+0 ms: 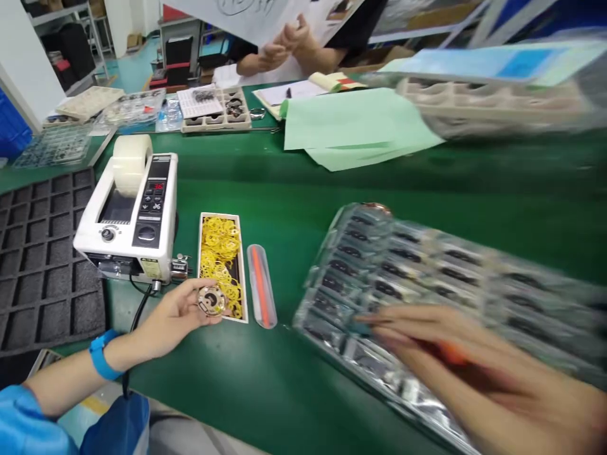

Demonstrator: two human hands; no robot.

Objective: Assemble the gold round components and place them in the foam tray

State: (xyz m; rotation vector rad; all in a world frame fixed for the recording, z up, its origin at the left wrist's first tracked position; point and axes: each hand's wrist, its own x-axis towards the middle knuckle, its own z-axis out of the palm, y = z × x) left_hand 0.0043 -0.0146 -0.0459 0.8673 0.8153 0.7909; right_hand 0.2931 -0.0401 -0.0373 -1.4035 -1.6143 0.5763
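Note:
My left hand [175, 314] rests on the green table [265, 385] and pinches a small round metal part [211, 301] beside a narrow white box of yellow rubber bands [220, 264]. My right hand [455, 360] is smeared by motion. It lies over the near edge of a clear plastic tray of small dark parts [427, 278], with something orange under the fingers. I cannot tell whether its fingers are closed.
A white tape dispenser [130, 212] stands left of the box, and a clear tube with an orange stick [260, 285] lies to its right. A black foam grid tray [40, 253] fills the far left. Green paper sheets [351, 126] and more trays lie behind. Another person's hands [284, 44] work opposite.

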